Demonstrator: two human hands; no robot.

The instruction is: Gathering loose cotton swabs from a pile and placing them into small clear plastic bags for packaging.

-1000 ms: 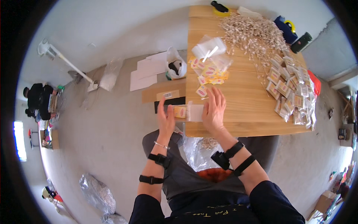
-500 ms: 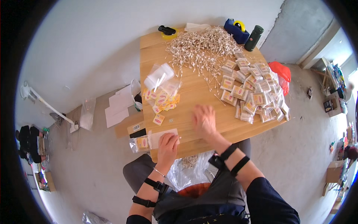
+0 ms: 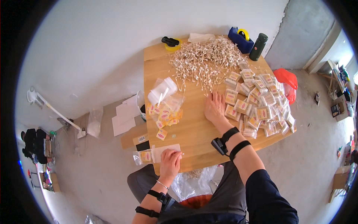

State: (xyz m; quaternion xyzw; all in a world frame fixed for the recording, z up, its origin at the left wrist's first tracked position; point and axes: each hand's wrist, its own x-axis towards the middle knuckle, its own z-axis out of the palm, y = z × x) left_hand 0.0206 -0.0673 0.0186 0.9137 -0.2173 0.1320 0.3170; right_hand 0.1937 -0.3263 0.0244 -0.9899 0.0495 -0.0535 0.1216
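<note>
My left hand point(image 3: 170, 163) is closed at the table's front left, its fingers bent over a white card point(image 3: 164, 151). A white cotton tip pokes out beside those fingers. At the card's left end lies a small clear bag point(image 3: 145, 156) with a yellow label and cotton swabs in it. My right hand point(image 3: 215, 109) reaches forward with its fingers stretched out, palm down. Its fingertips are at the near edge of a big heap of cotton swabs point(image 3: 209, 56); whether they touch a swab cannot be made out. Packed bags of swabs point(image 3: 243, 107) lie just right of it.
Yellow label cards point(image 3: 164, 117) and clear empty bags point(image 3: 164, 91) lie at the table's left. A blue tape dispenser point(image 3: 240, 41), a dark green bottle point(image 3: 258, 47) and a yellow tape roll point(image 3: 173, 45) stand at the back. A red bag point(image 3: 286, 80) hangs past the right edge.
My right hand has moved forward from mid-table to the edge of the swab heap. The left hand stays at the white card. The whole view has shifted slightly.
</note>
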